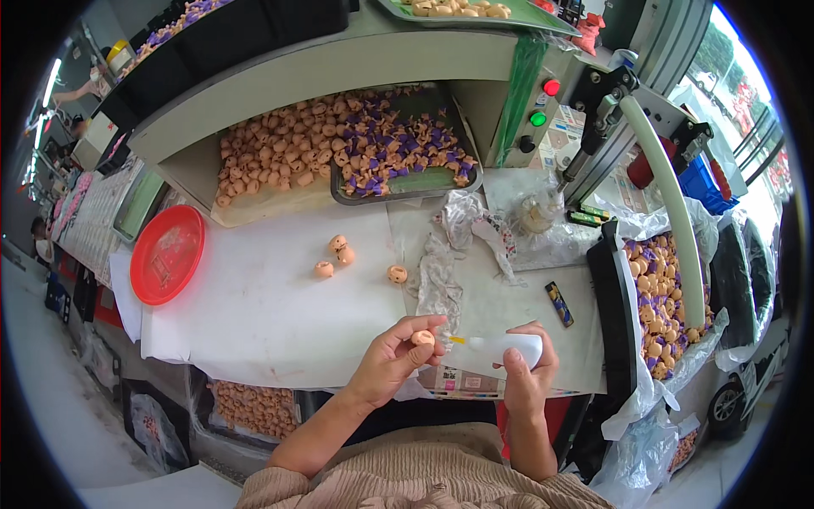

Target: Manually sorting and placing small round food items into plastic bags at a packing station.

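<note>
Between the thumb and fingers of my left hand (394,359) is a small peach-coloured plastic doll head (423,338), its hollow opening turned up. My right hand (529,375) grips a white squeeze bottle (509,347) lying nearly level. The bottle's yellow nozzle (456,340) points at the head and looks slightly apart from it. On the white paper (273,305) beyond my hands sit several loose doll heads (324,270). One more head (397,274) lies beside a crumpled grey rag (442,280).
Under the shelf are a heap of heads (273,146) and a dark tray (407,198) of small purple-and-peach figure bodies. A red plate (168,254) is at left. At right are a lighter (559,304), a black-sided bin (613,312) of assembled figures and a pale curved tube (668,184).
</note>
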Demonstrator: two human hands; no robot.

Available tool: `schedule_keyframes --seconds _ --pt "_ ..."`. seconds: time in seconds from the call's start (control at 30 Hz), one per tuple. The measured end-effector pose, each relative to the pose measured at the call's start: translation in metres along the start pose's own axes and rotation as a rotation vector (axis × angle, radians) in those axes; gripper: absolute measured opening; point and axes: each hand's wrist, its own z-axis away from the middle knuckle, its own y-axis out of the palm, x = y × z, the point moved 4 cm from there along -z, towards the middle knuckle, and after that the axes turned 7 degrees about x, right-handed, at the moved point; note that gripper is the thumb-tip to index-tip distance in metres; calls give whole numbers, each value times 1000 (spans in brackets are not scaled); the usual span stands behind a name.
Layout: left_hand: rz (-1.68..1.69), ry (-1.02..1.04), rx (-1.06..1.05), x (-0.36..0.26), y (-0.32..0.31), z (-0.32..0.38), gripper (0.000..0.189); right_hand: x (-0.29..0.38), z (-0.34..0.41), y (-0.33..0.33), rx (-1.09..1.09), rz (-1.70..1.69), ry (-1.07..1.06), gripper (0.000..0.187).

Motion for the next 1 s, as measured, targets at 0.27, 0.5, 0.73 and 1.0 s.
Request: schedule_keyframes --seconds 0.27,0.5,0.73,1.0 --pt "-5 72 -114 3 -11 21 44 8 13 18 49 271 -118 31" --pt "27 25 -103 15 -24 25 47 -2 16 26 68 332 -127 32" --pt "79 36 -147 11 -22 23 46 -2 12 27 82 396 -166 34" --pt "107 14 -178 10 -20 18 42 -3 7 25 83 401 -178 35"
